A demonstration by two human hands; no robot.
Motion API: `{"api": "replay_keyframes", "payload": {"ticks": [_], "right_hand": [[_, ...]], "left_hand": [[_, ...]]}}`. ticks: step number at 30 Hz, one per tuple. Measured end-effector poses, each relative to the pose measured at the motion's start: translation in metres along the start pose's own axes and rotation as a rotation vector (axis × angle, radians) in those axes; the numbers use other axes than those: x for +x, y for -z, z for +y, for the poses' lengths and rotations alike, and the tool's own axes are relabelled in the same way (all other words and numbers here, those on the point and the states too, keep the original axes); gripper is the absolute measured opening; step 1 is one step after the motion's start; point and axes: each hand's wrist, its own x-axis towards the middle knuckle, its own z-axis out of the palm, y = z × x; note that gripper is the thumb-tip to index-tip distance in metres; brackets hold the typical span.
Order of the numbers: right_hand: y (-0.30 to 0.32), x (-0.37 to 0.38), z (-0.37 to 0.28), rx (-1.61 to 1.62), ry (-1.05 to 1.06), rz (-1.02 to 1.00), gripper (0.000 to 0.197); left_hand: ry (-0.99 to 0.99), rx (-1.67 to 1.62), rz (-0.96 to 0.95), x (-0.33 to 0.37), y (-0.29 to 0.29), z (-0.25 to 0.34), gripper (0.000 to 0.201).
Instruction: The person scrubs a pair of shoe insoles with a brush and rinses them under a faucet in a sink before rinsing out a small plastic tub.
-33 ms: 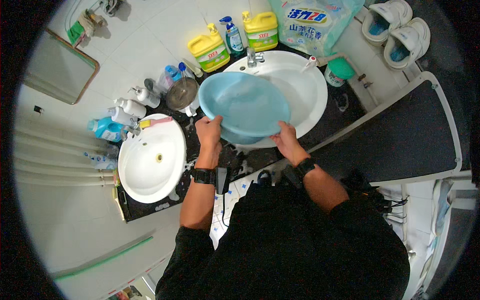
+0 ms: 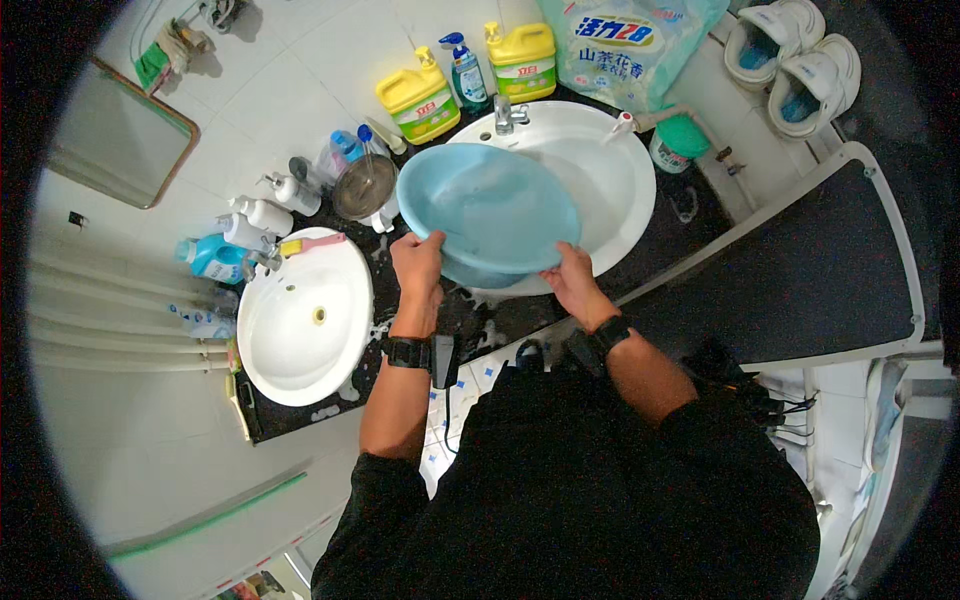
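A light blue plastic basin is held over the left part of the right-hand white sink, tilted, its inside facing up. My left hand grips the near left of its rim, thumb on top and fingers mostly hidden beneath. At the near right of the rim, my right hand pinches the edge. A chrome tap stands just behind the basin. Whether any water lies in the basin, I cannot tell.
A second white sink is at the left, with pump bottles behind it. Yellow jugs and a large detergent bag line the back. A lidded jug stands close to the basin's left. Wet foam marks the dark counter. A white-framed dark panel is at right.
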Motion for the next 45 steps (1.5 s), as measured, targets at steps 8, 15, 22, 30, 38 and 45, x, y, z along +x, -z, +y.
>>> {"api": "replay_keyframes", "payload": {"ticks": [8, 15, 22, 30, 38, 45], "right_hand": [[-0.004, -0.001, 0.013, 0.062, 0.030, -0.062, 0.027], [-0.013, -0.002, 0.019, 0.083, -0.049, -0.071, 0.025], [-0.029, -0.010, 0.019, 0.107, -0.166, 0.023, 0.028], [-0.043, -0.011, 0.033, 0.085, -0.312, 0.026, 0.025], [-0.053, -0.005, 0.044, 0.049, -0.443, 0.016, 0.027], [-0.072, -0.003, 0.046, 0.066, -0.481, -0.034, 0.025]], "left_hand": [[-0.102, 0.017, -0.002, 0.009, 0.009, -0.001, 0.017], [-0.171, 0.160, -0.002, -0.003, 0.007, 0.028, 0.021], [-0.183, 0.216, 0.011, 0.001, 0.010, 0.038, 0.028], [-0.356, 0.575, -0.003, 0.022, 0.018, 0.043, 0.030], [-0.613, 0.827, 0.101, -0.003, 0.008, 0.079, 0.032], [-0.739, 0.892, 0.060, -0.013, -0.011, 0.106, 0.030]]}}
